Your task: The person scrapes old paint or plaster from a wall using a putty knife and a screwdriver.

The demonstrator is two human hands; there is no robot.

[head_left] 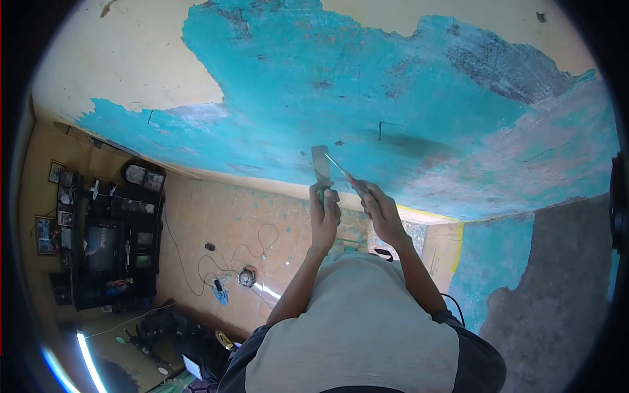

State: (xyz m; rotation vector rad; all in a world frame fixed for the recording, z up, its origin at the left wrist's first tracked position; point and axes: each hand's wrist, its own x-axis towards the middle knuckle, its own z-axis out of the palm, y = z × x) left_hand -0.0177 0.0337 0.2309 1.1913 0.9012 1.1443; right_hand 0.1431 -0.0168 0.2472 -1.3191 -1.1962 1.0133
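Note:
My left hand (325, 213) is closed round the handle of a flat, wide-bladed scraper (321, 162), its blade pointing up the frame in front of the wall. My right hand (381, 208) grips a thin tool (340, 169) with a narrow metal shaft, whose tip meets or overlaps the scraper blade. Behind both tools is a wall (288, 98) with a large turquoise patch bordered by cream paint and grey, worn areas. A bent nail (380, 131) sticks out of the wall to the upper right of my hands.
A dark shelf unit (118, 242) with a television and framed pictures stands at the left. Cables and a round metallic object (247, 276) lie on the floor, which has paint flakes. A motorcycle (160, 337) is at the lower left. Bare grey wall (563, 281) shows at the right.

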